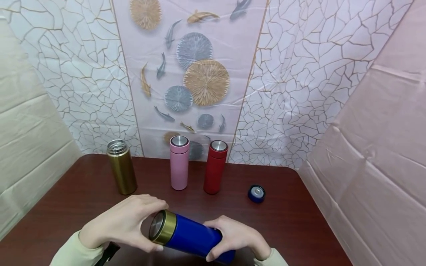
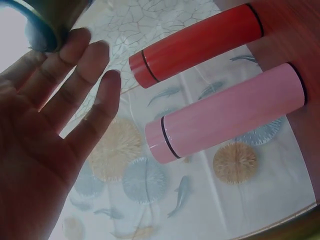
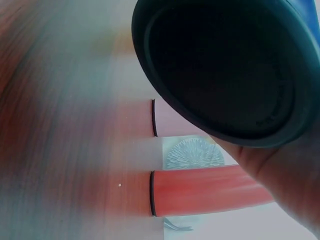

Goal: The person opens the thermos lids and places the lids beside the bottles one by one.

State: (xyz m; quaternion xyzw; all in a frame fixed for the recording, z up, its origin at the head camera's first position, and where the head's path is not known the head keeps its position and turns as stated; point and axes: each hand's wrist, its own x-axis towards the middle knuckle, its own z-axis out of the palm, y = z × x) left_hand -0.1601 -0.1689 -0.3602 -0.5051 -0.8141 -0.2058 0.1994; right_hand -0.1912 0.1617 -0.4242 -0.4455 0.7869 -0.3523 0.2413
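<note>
A blue thermos bottle (image 1: 194, 234) with a gold lid (image 1: 169, 227) on its end lies tilted above the near side of the table. My right hand (image 1: 237, 236) grips it near the base. The black bottom (image 3: 225, 75) of the bottle fills much of the right wrist view. Around the gold lid is my left hand (image 1: 126, 221), thumb below and fingers above. In the left wrist view its fingers (image 2: 95, 110) stretch out fairly straight, with fingertips beside the lid (image 2: 60, 20); whether they press on it is hard to tell.
A gold thermos bottle (image 1: 124, 173) stands lidless at the back left. Closer to the middle stand a pink thermos (image 1: 179, 166) and a red thermos (image 1: 215, 170), both lidded. At the right, a blue lid (image 1: 256, 194) rests with its underside up on the brown table (image 1: 289, 218).
</note>
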